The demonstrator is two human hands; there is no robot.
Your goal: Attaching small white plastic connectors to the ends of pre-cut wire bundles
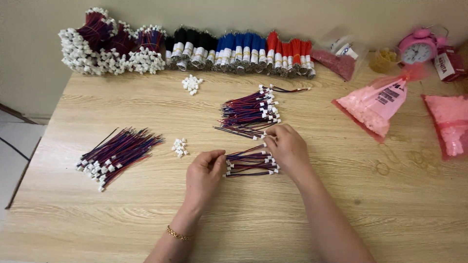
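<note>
Two hands work at the middle of a wooden table [341,195]. The left hand [204,175] pinches the left end of a small bundle [251,163] of red and blue wires with white plugs, fingers closed on it. The right hand [287,148] lies over the bundle's right end, at 3 o'clock of the left hand; its fingertips are curled on a wire by the white plugs there, though how firmly it grips I cannot tell. A gold bracelet [176,234] sits on the left wrist.

The bundle lies flat on the table between the hands. At 12 o'clock of it, just beyond the right hand, lies a bigger pile [248,113] of the same wires, plugs to the right. At 9 o'clock, well apart, lies another pile [117,153] with plugs at its lower left end. Between that pile and the left hand is a little heap of loose white plugs [179,147]; a second heap [192,84] lies at 11 o'clock, nearer the wall.

Along the far edge, at 12 o'clock, stand rolls of black, blue and red wire [243,51], and at 10 o'clock big bunches [109,46] of finished wires with white plugs outward. At 2 o'clock lie a pink bag [375,104] of small parts, a second bag [451,124] at the right edge, and a pink alarm clock [418,47] behind them.
</note>
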